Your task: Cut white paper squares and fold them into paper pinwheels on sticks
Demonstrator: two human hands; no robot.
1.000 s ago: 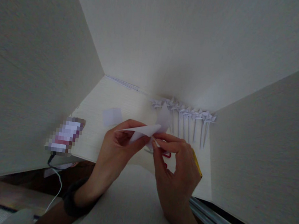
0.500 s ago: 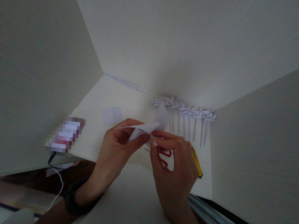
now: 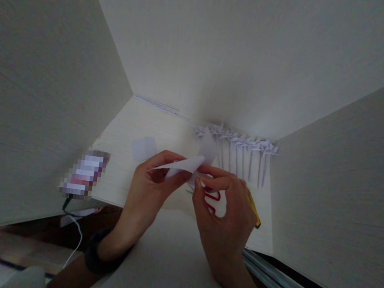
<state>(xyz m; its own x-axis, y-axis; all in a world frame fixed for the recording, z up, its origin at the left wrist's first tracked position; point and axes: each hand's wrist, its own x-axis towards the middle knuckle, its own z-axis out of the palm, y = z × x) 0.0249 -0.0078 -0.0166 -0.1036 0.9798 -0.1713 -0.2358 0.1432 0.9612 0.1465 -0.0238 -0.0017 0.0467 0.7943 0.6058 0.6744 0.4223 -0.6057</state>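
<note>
A curled white paper sheet (image 3: 186,163) is held above the table (image 3: 165,128), pinched by the left hand (image 3: 148,190); the right hand (image 3: 233,218) pinches what looks like its corner. Red-handled scissors (image 3: 213,198) lie beneath; paper pinwheels (image 3: 240,142) line the back wall (image 3: 191,44).

Curled white paper (image 3: 189,163), pointed corners

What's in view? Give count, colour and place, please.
table: 1, white, centre
paper: 1, white, held above table
squares: count unclear, white, centre left
pinwheels: several, white, back right row
sticks: several, white, back left
scissors: 1, red-handled, front centre
tool: 1, yellow-black, front right
phone: 1, pixelated, left edge
cable: 1, black-white, below phone
walls: 3, pale, left, back, right
rails: several, silver, lower right
band: 1, black, lower left
left hand: 1, bare, holding paper
right hand: 1, bare, holding paper
</note>
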